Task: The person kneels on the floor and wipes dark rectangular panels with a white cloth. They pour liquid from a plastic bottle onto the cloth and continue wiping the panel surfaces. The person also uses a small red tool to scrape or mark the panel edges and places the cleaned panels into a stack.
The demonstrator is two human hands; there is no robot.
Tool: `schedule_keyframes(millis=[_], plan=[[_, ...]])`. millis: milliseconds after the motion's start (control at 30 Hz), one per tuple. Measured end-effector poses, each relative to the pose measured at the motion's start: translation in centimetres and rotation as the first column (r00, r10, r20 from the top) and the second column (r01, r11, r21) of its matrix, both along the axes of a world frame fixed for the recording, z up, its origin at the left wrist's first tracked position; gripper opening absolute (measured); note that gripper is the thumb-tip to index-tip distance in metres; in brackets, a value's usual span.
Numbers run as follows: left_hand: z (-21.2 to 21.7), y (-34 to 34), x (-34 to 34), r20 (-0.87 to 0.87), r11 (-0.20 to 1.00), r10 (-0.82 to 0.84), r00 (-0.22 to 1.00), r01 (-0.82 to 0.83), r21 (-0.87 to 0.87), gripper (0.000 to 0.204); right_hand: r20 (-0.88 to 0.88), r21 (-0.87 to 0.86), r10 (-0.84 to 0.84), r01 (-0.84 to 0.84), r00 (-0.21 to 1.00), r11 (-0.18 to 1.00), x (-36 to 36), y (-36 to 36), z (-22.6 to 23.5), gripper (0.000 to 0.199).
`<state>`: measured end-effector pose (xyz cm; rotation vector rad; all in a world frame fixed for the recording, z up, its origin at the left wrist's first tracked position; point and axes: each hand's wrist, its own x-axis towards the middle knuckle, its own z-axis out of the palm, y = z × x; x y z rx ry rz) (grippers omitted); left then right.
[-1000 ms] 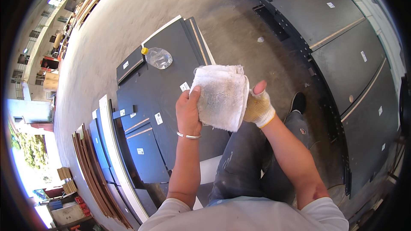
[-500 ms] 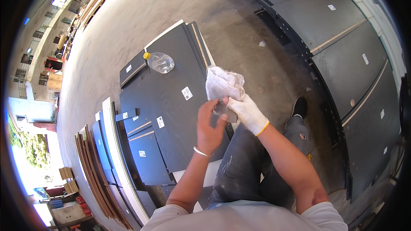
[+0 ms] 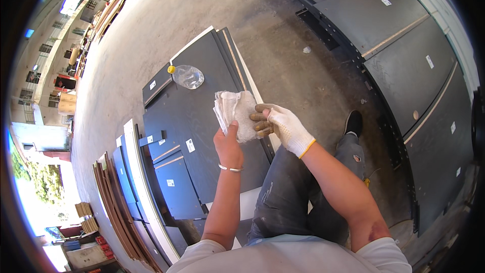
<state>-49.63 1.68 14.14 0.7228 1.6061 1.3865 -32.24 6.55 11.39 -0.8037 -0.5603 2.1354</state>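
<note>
Head view: cloth (image 3: 233,114) between hands.

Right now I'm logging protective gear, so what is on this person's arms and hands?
The left hand is bare, with a thin silver bangle at the wrist. The right hand wears a white knit work glove with brownish fingers and a yellow cuff edge. Both forearms are bare below short white sleeves.
</note>
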Motion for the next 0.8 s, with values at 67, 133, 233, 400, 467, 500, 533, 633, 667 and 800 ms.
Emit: schedule_keyframes(millis=[67,133,233,400,467,500,533,633,667,800], plan=[[0.9,-0.3,0.4,-0.357,0.983,-0.108,0.928,0.047,-0.176,0.032,0.113,0.140,-0.009,-0.006,0.994,0.990,-0.2,-0.2,0.0,0.058],[1.3,-0.5,1.3,-0.464,0.977,-0.211,0.860,0.174,-0.122,0.033,0.126,0.233,-0.040,0.009,0.991,0.972,-0.4,-0.5,0.1,0.049],[1.4,-0.5,2.4,-0.611,0.947,-0.269,0.745,0.320,-0.026,0.032,0.207,0.186,-0.018,-0.021,0.978,0.982,-0.5,-0.7,0.4,0.041],[1.3,0.0,2.6,-0.792,0.881,-0.364,0.490,0.457,-0.122,0.042,0.274,0.068,-0.096,0.080,0.957,0.994,-0.3,-0.5,1.1,0.036],[1.1,0.2,2.7,-0.852,0.875,-0.335,0.403,0.467,-0.123,0.043,0.331,0.083,-0.096,0.072,0.939,0.994,-0.3,-0.5,1.3,0.036],[0.9,0.3,2.8,-0.876,0.870,-0.308,0.371,0.482,-0.102,0.041,0.368,0.086,-0.099,0.073,0.925,0.994,-0.3,-0.5,1.2,0.035],[0.8,0.3,2.9,-0.900,0.861,-0.271,0.342,0.503,-0.068,0.040,0.417,0.086,-0.100,0.070,0.903,0.994,-0.3,-0.5,1.1,0.035],[0.3,0.3,2.9,-0.755,0.881,-0.414,0.509,0.434,-0.191,0.053,0.350,0.039,-0.179,0.177,0.920,0.983,-0.5,-0.6,0.4,0.034],[0.2,0.4,2.9,-0.711,0.883,-0.428,0.558,0.425,-0.199,0.054,0.383,0.059,-0.195,0.187,0.903,0.981,-0.6,-0.6,0.1,0.034],[0.4,0.8,2.7,-0.616,0.869,-0.471,0.631,0.452,-0.202,0.056,0.476,0.112,-0.179,0.143,0.861,0.983,-0.5,-0.8,-1.2,0.034]])
